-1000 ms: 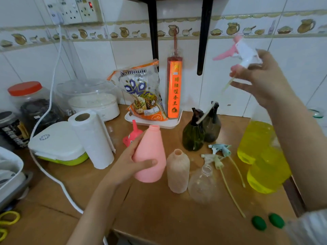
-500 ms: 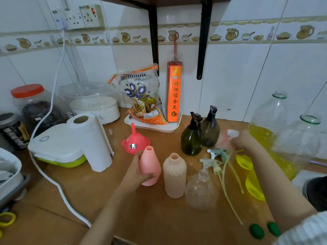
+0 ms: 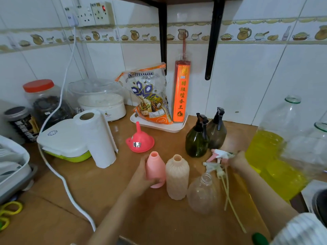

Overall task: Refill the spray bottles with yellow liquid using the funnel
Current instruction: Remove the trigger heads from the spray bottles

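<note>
This is a home kitchen. The wall [image 3: 247, 76] behind the counter is covered in white tiles, with a border strip [image 3: 194, 35] across the upper part of the frame printed with jugs, bowls and pots. A wall socket [image 3: 92, 14] at the upper left feeds a white cable [image 3: 60, 106] running down to the wooden counter [image 3: 106, 200]. Along the back left stand a jar with a red lid [image 3: 42, 98], a dark tin [image 3: 21, 122], a lidded white cooker [image 3: 100, 101] and a roll of kitchen paper [image 3: 99, 138]. A bag of rice [image 3: 150, 96] sits on a white tray [image 3: 159, 127] at centre. A dish rack [image 3: 12, 167] shows at the left edge.
</note>
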